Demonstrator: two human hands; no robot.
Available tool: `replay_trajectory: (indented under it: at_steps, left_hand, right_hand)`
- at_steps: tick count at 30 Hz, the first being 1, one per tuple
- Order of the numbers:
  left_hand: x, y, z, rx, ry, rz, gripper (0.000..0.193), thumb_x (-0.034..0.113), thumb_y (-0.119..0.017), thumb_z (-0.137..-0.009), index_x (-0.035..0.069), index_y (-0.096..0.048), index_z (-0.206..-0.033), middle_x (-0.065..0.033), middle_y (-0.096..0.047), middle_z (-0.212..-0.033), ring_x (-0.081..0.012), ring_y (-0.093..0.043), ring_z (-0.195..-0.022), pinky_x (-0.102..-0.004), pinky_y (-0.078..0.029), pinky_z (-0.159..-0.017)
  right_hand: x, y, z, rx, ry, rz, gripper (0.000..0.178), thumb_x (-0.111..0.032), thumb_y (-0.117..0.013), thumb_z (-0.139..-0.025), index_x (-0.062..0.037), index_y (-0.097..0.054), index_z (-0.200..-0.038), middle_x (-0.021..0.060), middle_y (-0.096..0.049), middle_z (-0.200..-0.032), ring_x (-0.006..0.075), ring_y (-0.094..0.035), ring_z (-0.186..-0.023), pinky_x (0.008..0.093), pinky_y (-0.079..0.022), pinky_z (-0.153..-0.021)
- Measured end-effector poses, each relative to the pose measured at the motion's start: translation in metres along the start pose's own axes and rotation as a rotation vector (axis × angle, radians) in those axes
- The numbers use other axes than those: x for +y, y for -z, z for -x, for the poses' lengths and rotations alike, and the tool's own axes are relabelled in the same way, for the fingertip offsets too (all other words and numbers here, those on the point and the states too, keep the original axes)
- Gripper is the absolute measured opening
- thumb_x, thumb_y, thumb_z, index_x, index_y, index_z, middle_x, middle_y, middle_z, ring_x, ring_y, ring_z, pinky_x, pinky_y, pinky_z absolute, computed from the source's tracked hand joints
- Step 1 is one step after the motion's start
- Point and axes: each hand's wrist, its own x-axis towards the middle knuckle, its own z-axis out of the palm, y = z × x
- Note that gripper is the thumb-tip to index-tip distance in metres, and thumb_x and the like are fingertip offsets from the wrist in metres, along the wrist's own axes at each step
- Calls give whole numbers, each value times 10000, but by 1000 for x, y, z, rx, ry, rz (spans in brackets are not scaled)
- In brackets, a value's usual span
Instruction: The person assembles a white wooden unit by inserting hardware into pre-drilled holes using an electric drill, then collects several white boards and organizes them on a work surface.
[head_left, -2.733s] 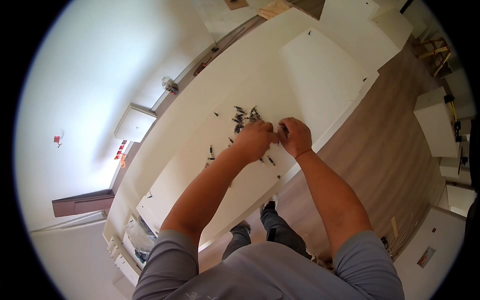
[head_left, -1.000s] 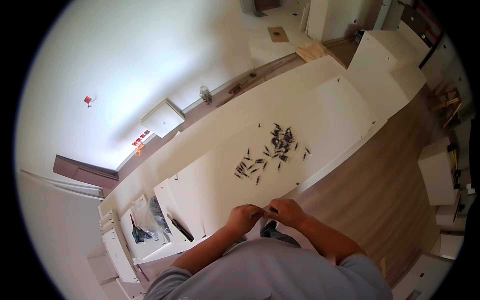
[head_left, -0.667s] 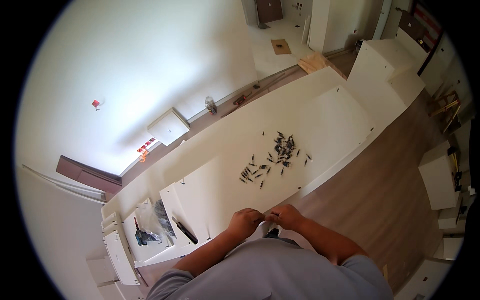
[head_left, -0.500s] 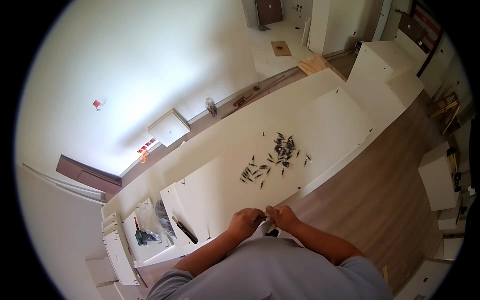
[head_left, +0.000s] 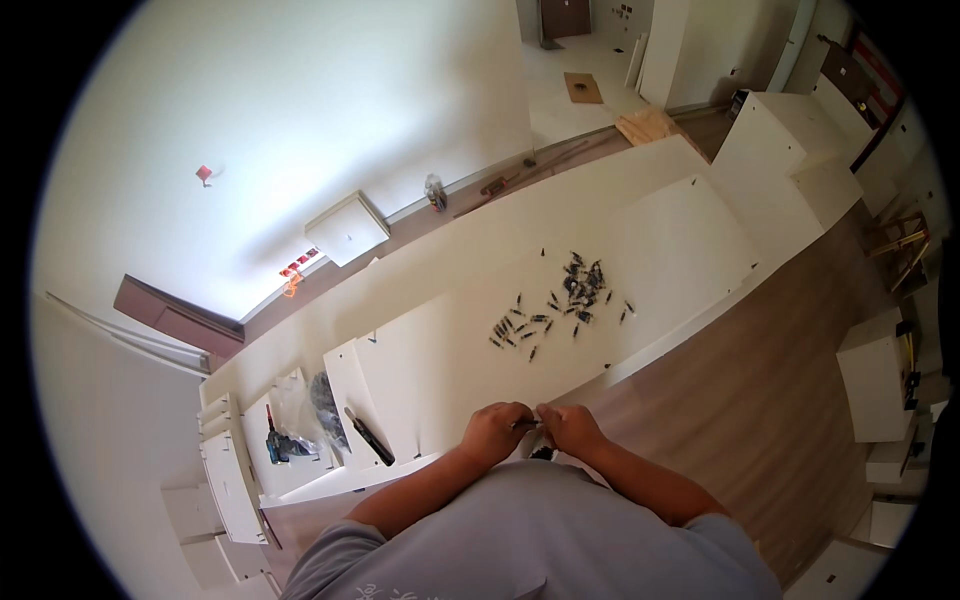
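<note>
Left hand [head_left: 493, 432] pinches a small fitting [head_left: 526, 424], right hand [head_left: 572, 430] curled by its end, grip unclear. Dark connectors [head_left: 582, 285] litter the surface [head_left: 440, 335].

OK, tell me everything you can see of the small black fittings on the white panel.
The small black fittings are slim, rod-like pieces with some paler parts; material unclear. They lie loose on the white panel: many bunched in a heap, touching one another, the rest scattered around it, mostly to its left.

Unfinished rm: wht panels [head_left: 660, 230], pwr drill [head_left: 284, 447]
</note>
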Motion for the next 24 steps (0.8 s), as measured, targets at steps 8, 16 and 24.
replay_trajectory:
  at_steps: [8,16,24]
  left_hand:
    - [0,3,1,-82,106,-19,123,148,-795,-828,92,-747,-927,-82,-749,-879,-291,-717,-822,-386,-578,-762]
    - [-78,-10,-16,154,230,-61,143,121,-706,-879,103,-731,-1019,-110,-705,-1074,-323,-654,-1036,-421,-534,-911]
    - [-120,-28,-35,47,363,-370,1006,486,-771,-849,42,-248,-1585,-234,-189,-1664,-377,-105,-1569,-490,-93,-1269]
  right_hand:
    - [6,-6,-1,50,131,-50,458,-453,-587,-1008,-20,-695,-906,135,-707,-787,230,-692,-739,375,-533,-682]
    - [42,84,-72,740,310,111,272,-318,-641,-987,-55,-673,-1051,160,-684,-1063,345,-645,-1019,441,-504,-914]
    - [94,170,-164,861,209,642,738,-436,-656,-967,-38,-390,-1528,218,-358,-1596,385,-316,-1490,492,-263,-1226]
